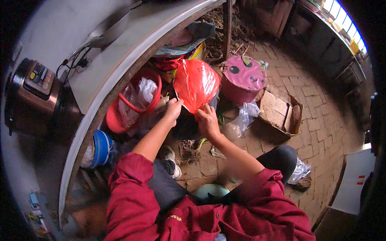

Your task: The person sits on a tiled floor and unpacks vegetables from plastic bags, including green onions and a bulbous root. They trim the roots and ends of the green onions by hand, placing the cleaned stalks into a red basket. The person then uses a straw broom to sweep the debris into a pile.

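Note:
A shiny red plastic bag (197,82), puffed out, is held up in front of me between both hands. My left hand (174,111) pinches its lower left edge. My right hand (207,117) grips the gathered bottom corner, a little to the right. What is inside the bag cannot be seen. Left of it stands a red plastic bucket (159,90) with clear and white plastic bags in it. To the right is a round pink stool (245,73) with a cartoon face and a leaf on top.
A worktop edge (104,73) curves along the left, with an electric cooker (34,87) on it. An open cardboard box (276,108) and a knotted plastic bag (248,113) lie on the brick floor. Below the worktop is a blue-banded container (102,148). A pale green bowl (211,190) sits between my legs.

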The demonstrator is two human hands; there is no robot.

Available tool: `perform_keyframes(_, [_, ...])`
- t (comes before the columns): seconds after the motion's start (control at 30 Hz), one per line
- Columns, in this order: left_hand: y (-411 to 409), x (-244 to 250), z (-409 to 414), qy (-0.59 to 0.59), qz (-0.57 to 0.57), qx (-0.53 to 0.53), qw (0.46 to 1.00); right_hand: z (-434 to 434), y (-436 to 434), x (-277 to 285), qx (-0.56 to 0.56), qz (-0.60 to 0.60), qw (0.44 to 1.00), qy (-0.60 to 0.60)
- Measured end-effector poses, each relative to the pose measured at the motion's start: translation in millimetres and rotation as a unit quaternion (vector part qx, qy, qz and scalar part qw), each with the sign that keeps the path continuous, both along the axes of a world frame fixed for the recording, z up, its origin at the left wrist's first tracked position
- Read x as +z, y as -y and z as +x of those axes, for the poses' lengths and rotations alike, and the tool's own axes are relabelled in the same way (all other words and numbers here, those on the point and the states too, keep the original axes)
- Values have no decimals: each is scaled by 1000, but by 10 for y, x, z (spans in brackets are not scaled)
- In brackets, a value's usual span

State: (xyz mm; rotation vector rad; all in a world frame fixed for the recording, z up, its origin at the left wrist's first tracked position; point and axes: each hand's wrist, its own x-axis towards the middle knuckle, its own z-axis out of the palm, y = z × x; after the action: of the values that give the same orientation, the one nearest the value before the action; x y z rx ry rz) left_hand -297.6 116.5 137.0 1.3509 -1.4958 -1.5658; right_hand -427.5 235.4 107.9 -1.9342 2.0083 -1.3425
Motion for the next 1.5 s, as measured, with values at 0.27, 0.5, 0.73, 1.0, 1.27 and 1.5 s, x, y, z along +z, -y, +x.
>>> perform_keyframes(0.27, [-25,701,367,-101,-43,71,991,-1062,569,1105,-16,-144,985,95])
perform_keyframes(0.5, [421,786,657,-119,207,90,967,-2011,1183,1429,158,-89,891,416])
perform_keyframes(0.73, [940,492,-78,-193,62,70,977,-2315,2039,1016,238,-117,798,540])
perform_keyframes(1.0, [1450,446,-307,-173,-167,97,966,-2581,2994,620,279,-107,725,621])
perform_keyframes(1.27, [2811,-375,-308,108,-495,206,837,-2623,4638,-191,201,-64,874,438])
perform_keyframes(1.5, [3160,-835,-452,82,-405,288,864,-1580,4611,-619,-86,-51,961,258])
